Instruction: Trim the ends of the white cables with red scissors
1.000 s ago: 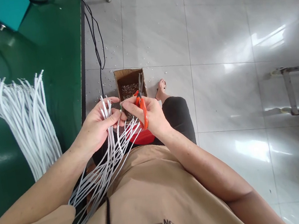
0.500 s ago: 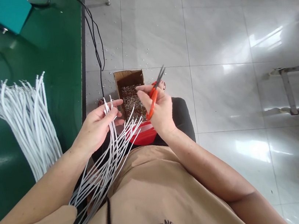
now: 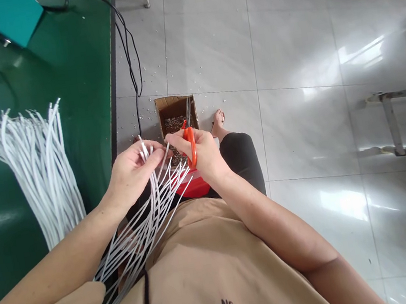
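Pinching thin white wires [image 3: 153,189] with the left hand [image 3: 130,172], just off the right edge of the glossy green bench [image 3: 78,74]; pinching one wire's tip and holding orange-handled metal scissors [image 3: 191,146] with the right hand [image 3: 203,153]. Poised above a brown cardboard box [image 3: 175,107] on grey tiled floor [image 3: 293,43], stretching rightward to a dull metal frame [image 3: 394,127].

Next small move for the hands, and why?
Probably draw one thin white plastic-coated wire slightly clear with the right hand, while the left hand steadies the bunched white wires: right fingertips are at its tip, apart from the bunch, and the orange-handled metal scissors sit in the right grip, blades pointing away.
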`<state>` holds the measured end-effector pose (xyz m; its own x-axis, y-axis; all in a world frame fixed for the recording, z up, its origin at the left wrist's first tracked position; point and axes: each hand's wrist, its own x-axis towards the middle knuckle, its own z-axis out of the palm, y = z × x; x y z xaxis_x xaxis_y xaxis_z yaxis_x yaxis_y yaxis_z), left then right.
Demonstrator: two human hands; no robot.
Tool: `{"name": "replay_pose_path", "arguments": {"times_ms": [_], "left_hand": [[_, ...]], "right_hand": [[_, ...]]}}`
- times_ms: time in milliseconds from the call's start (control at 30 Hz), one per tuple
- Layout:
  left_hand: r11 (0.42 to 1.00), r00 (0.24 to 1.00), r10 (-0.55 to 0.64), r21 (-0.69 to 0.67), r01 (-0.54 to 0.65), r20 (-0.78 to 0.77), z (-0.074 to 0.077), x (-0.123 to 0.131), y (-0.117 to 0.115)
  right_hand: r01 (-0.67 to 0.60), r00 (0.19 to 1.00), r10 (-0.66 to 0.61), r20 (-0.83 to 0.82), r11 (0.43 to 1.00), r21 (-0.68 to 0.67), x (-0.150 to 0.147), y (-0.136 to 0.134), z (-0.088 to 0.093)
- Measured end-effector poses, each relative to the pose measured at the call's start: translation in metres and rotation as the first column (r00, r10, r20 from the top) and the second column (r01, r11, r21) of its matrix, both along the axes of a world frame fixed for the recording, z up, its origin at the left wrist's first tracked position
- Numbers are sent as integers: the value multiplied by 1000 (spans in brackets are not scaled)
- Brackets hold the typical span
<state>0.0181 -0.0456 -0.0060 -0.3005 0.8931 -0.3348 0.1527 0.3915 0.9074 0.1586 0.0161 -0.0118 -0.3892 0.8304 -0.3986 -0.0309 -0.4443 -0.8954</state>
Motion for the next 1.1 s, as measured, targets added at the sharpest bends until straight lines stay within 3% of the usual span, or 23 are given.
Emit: {"name": "replay_pose_path", "arguments": {"times_ms": [233, 400, 467, 567, 700, 900, 1000, 1100], "left_hand": [[1000, 953, 14, -26, -6, 303, -1, -1, 2], [999, 928, 1, -36, 14, 374, 2, 0, 3], [1000, 939, 11, -30, -1, 342, 1, 0, 3], [1000, 948, 26, -16, -22, 318, 0, 0, 3], [999, 964, 48, 3, -51, 261, -2, 0, 4], [998, 998, 54, 16, -54, 30, -4, 0, 1], [999, 990, 48, 28, -44, -135, -4, -1, 1], [999, 981, 23, 41, -15, -191, -3, -2, 1]], "right_hand": [[-140, 951, 110, -287, 987, -84, 3, -4, -10], [-90, 964, 87, -250, 996, -3, 4, -11, -10], [-84, 985, 94, -144, 994, 74, 7, -12, -12], [-152, 973, 94, 213, 949, 275, 14, -10, -17], [-432, 767, 95, 634, 808, 401, 19, -6, -20], [-650, 555, 130, 822, 684, 331, 19, -5, -11], [-697, 490, 81, 868, 634, 334, 22, -5, -7], [-737, 441, 37, 897, 586, 338, 25, -5, -4]]}}
